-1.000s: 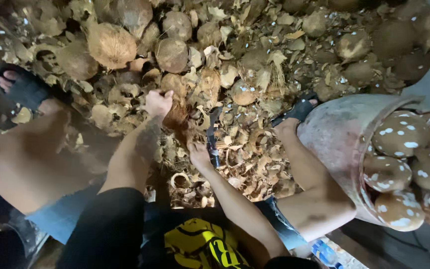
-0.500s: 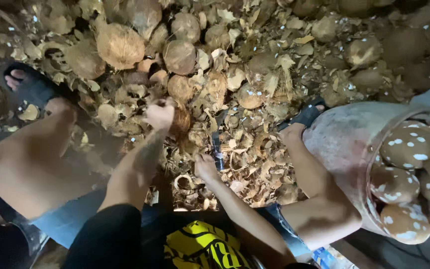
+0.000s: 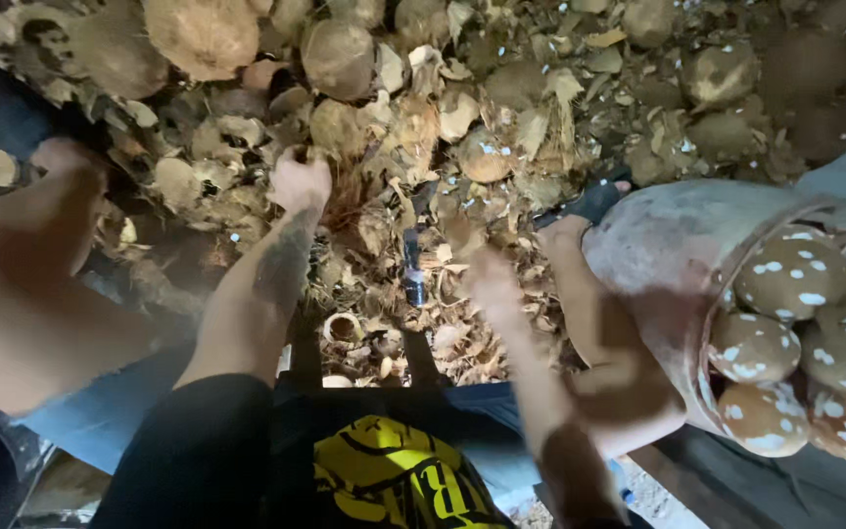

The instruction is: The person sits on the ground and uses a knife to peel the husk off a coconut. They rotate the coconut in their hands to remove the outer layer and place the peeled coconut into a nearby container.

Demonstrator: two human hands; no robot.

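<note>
The left hand (image 3: 301,181) is closed, fingers curled down onto a brown, fibrous coconut husk piece (image 3: 350,201) just to its right in the heap; how much of the husk the grip actually encloses cannot be told, since the fingers hide it. The forearm behind it carries a dark tattoo. The right hand (image 3: 490,284) is blurred; it hangs above the husk litter, and whether its grip is open or closed cannot be told. Between the two hands, an upright dark metal spike (image 3: 413,269) stands out of the litter, apart from both.

All around lies the pile of coconut husk scraps (image 3: 501,127), covering the floor from the hands to the far edge of the view, with whole brown coconuts (image 3: 340,57) along that far edge. At the right edge, a worn pinkish bucket (image 3: 678,255) holds husked coconuts (image 3: 790,274) flecked with white. The person's right foot in a black sandal (image 3: 594,201) rests just beside the bucket. At the near edge, the person's black shirt shows a yellow print (image 3: 384,465).
</note>
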